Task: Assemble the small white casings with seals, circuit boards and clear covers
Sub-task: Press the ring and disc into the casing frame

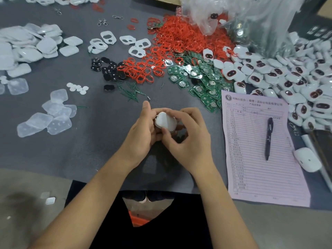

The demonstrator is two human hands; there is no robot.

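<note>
Sitting just above the near middle of the grey counter (89, 150), a small white casing (163, 122), being held between both hands. Curling round its left side, the left hand (143, 130), thumb pointing up and away. Gripping its right side, the right hand (188, 137), fingers bent over the top edge and thumb pressing on the casing's near face. Hidden by the fingers, whatever is lying under the casing.

Lying beyond the hands, a spread of green circuit boards (201, 81), and touching their far side a big heap of red seals (179, 44). Lying left of the seals, a cluster of black oval parts (107, 69) and, farther back, a few open white frames (125, 44). Scattering to the near left, clear covers (48, 121), with more piling up at the far left edge. Heaping at the right, finished white casings with dark oval windows (287, 78), next to a crumpled clear plastic bag (251, 20). Resting right of the hands, a pink printed form (260, 150), carrying a dark pen (269, 139), with a white mouse (307, 161) just beside its right edge.
</note>
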